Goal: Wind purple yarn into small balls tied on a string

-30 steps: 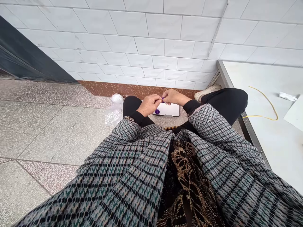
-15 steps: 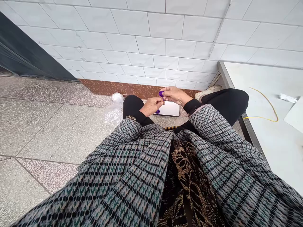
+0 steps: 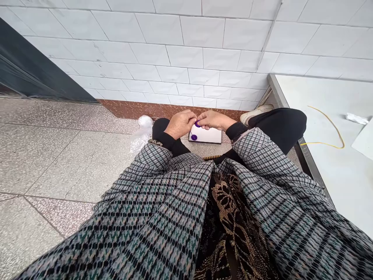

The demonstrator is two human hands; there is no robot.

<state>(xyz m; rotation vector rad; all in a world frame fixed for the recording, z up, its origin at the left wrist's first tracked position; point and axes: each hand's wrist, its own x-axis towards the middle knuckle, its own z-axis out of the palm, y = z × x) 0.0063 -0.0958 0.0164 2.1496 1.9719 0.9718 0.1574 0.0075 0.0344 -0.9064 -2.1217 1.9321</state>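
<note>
A small purple piece of yarn work (image 3: 197,124) is pinched in the fingertips of my right hand (image 3: 215,119). Its exact shape is mostly hidden by the fingers. Close beside it, my left hand (image 3: 181,123) is closed with its fingertips pinched near the same piece, back of the hand upward. A thin strand shows below the left fingers, toward a small purple yarn ball (image 3: 194,137). That ball lies over the left end of a white rectangular board or box lid (image 3: 208,135) with a dark edge, below my hands.
A clear plastic bag with a white ball (image 3: 142,130) sits on the terrazzo floor (image 3: 72,163) at left. On the right stands a white table (image 3: 329,116) bearing a yellow cord (image 3: 338,132) and crumpled white paper (image 3: 357,118). The tiled wall (image 3: 186,62) rises ahead.
My left hand has moved up and turned, its fingertips now higher beside the purple piece. The right hand dips slightly, and the purple piece sits lower and more covered by fingers.
</note>
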